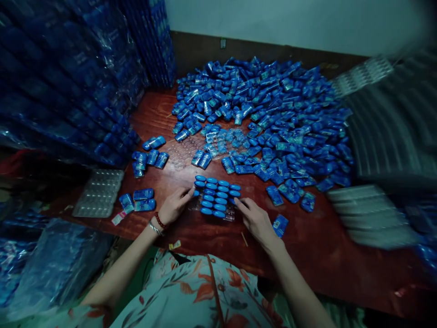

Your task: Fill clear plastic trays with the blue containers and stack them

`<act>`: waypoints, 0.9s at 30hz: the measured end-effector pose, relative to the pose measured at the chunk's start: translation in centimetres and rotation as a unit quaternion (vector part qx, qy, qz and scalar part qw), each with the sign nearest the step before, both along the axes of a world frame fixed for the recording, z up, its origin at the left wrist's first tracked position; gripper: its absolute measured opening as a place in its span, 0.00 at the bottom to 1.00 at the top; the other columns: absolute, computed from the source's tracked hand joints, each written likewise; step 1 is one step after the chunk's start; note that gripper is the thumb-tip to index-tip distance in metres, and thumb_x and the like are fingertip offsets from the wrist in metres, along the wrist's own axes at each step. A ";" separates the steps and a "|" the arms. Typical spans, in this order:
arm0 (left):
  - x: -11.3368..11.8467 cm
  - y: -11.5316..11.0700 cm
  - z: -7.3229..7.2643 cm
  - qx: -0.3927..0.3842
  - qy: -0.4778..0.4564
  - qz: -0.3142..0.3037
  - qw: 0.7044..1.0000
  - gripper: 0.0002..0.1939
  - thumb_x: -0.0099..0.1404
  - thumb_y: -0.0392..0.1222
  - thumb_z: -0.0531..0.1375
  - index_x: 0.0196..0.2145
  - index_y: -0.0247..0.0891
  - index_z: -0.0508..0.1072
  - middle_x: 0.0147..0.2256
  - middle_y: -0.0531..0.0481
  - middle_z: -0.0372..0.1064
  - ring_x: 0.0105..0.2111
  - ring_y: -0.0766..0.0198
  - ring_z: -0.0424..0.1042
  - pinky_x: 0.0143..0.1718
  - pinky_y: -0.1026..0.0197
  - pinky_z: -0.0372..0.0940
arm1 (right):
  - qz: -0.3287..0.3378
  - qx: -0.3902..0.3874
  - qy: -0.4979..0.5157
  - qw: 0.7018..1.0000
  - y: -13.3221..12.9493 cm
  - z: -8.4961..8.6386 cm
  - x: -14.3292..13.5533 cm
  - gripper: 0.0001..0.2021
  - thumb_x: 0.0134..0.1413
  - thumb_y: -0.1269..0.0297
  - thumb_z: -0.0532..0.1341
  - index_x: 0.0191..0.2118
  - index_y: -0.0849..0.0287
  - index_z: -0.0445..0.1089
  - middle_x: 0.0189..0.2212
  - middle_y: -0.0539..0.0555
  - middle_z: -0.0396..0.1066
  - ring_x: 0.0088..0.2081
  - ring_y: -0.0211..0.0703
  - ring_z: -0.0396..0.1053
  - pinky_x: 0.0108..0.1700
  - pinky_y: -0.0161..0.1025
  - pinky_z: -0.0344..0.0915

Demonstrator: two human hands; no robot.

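In front of me on the table, small blue oval packs [220,194] stand edge-up in rows on a clear plastic tray [229,214], most of which is hidden under them. My left hand [173,206], with beads and a silvery bracelet at the wrist, pinches a blue pack at the left side of the rows. At the right side, the fingertips of my right hand [256,222] are closed on another blue pack. Past the rows lies a large heap of blue packs [273,105]. One loose pack [280,225] lies just right of my right hand.
Tall stacks of filled blue trays [68,77] rise at the left. An unfilled clear tray [99,193] sits at the left table edge. Stacked clear trays [370,216] stand at the right. More loose packs [144,199] lie on the reddish-brown table [205,237].
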State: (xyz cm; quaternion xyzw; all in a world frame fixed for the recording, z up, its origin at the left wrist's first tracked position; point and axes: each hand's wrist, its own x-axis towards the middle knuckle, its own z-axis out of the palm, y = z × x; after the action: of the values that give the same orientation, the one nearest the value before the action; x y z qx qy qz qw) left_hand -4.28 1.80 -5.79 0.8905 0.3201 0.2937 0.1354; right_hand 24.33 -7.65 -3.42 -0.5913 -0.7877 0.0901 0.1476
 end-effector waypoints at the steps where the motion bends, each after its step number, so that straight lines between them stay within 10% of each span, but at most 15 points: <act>1: -0.2 0.4 0.1 0.012 0.012 -0.016 1.000 0.20 0.67 0.32 0.47 0.56 0.40 0.60 0.40 0.44 0.68 0.39 0.64 0.69 0.38 0.62 0.68 | 0.023 -0.006 -0.024 0.999 0.4 0.7 0.0 0.24 0.53 0.79 0.47 0.54 0.56 0.63 0.40 0.58 0.68 0.40 0.42 0.68 0.38 0.37 0.68; 20: 1.2 1.8 1.8 0.040 0.161 -0.107 0.980 0.16 0.69 0.35 0.42 0.48 0.34 0.65 0.34 0.45 0.66 0.33 0.63 0.65 0.34 0.62 0.64 | 0.046 0.011 -0.168 0.985 2.1 2.2 -1.3 0.18 0.57 0.76 0.50 0.49 0.58 0.67 0.36 0.58 0.69 0.37 0.46 0.63 0.38 0.41 0.56; 27: -0.3 -0.1 0.8 0.038 0.113 0.029 0.992 0.24 0.65 0.33 0.48 0.59 0.41 0.57 0.49 0.40 0.62 0.44 0.57 0.64 0.43 0.55 0.63 | -0.043 0.101 -0.073 0.991 0.0 -0.2 -1.1 0.21 0.58 0.73 0.50 0.55 0.53 0.63 0.43 0.59 0.67 0.39 0.44 0.64 0.38 0.40 0.58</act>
State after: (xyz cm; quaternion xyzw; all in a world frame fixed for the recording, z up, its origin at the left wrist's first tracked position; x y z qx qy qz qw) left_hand -4.56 1.69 -4.99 0.9129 0.3476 0.2065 0.0562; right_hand 23.22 -7.65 -3.61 -0.6113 -0.7755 -0.0401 0.1525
